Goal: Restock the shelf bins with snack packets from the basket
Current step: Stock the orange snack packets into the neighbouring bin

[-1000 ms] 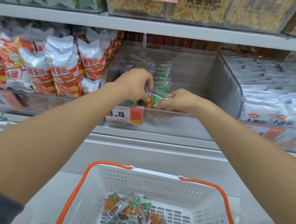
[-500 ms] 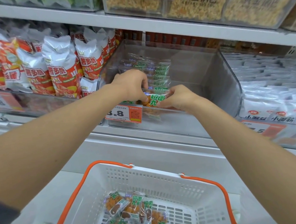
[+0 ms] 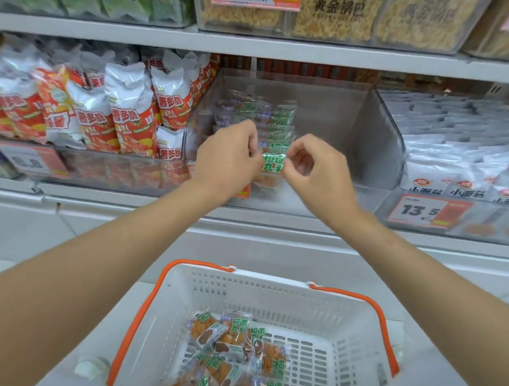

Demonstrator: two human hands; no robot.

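While both pinch one snack packet (image 3: 272, 163) at the clear bin (image 3: 366, 137), left hand (image 3: 228, 164) and right hand (image 3: 317, 170) stay apart; basket (image 3: 288, 286) below.

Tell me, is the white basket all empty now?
No, the white basket has a pile of green-labelled snack packets lying in its bottom.

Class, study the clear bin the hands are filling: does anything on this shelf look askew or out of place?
Nothing looks damaged or spilled. One oddity: in the clear bin the green-label packets stand in one row along its left side, leaving the right part bare. Both the left hand and right hand pinch the front packet.
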